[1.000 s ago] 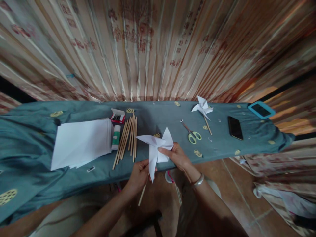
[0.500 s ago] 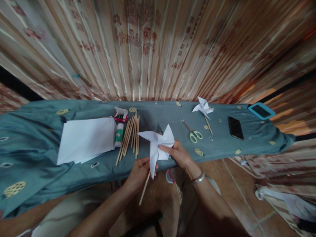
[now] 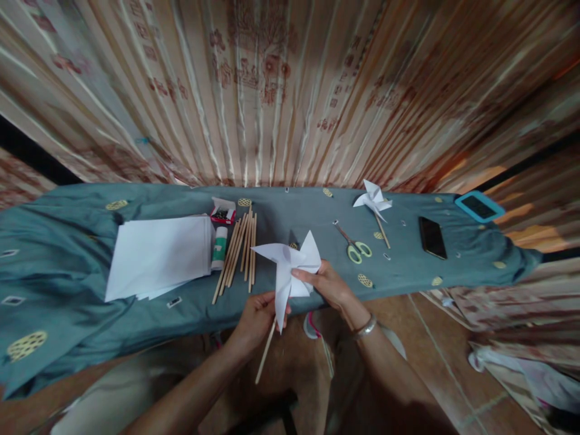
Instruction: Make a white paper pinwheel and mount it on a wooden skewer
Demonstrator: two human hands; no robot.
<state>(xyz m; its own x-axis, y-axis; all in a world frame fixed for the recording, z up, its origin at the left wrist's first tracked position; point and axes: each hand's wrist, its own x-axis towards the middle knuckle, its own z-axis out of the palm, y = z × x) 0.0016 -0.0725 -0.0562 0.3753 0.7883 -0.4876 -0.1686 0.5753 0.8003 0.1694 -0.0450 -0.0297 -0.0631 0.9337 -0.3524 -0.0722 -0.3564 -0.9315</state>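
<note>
A white paper pinwheel is held over the table's front edge, between my two hands. My right hand pinches its middle, thumb on the front and fingers behind the paper. Below and to the left, my left hand is closed around a thin wooden stick, which slants down from behind the lowest blade. That blade hides part of my left fingers. Just beyond my left hand lie several loose wooden sticks. Farther right, a finished-looking pinwheel on a stick rests on the cloth.
A stack of white paper lies at left, beside a green-and-white glue stick and an open small red box. Scissors with green handles, a black phone and a blue-framed tablet lie on the right of the cloth-covered table.
Hardly anything differs. Both hands keep their hold on the pinwheel and stick, and the stick's lower end sits very slightly lower.
</note>
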